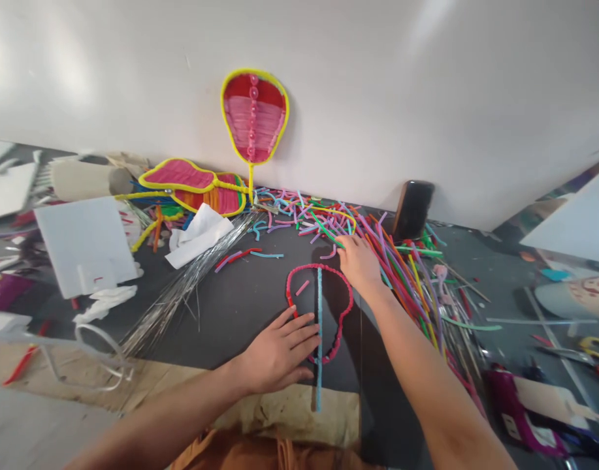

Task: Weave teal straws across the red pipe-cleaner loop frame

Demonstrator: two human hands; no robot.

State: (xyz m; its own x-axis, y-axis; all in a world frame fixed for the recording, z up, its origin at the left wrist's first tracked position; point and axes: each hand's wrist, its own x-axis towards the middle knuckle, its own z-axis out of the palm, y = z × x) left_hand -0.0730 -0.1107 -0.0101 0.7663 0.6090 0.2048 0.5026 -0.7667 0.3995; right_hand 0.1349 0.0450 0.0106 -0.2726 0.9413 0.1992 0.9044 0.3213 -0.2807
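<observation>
My left hand (282, 349) lies open, its fingers stretched over the left side of a pink pipe-cleaner outline (351, 294) on the dark table. A light blue pipe cleaner (319, 294) runs lengthwise down the middle of this outline and sticks out below it. Inside the loop rests a short pink piece (302, 288). Beyond it, my right hand (358, 261) reaches to the heap of cut pipe cleaners (299, 212). Its fingers close at the end of a green pipe cleaner (326, 228); the thumb is partly hidden.
A finished yellow-edged pink paddle shape (255, 117) stands against the white wall, with similar shapes (179, 175) lying beside it. Wire strands (181, 281) and white paper (201, 235) are at left. At right are a phone (413, 210), long pipe cleaners (400, 287), scissors (573, 354) and a purple tool (507, 408).
</observation>
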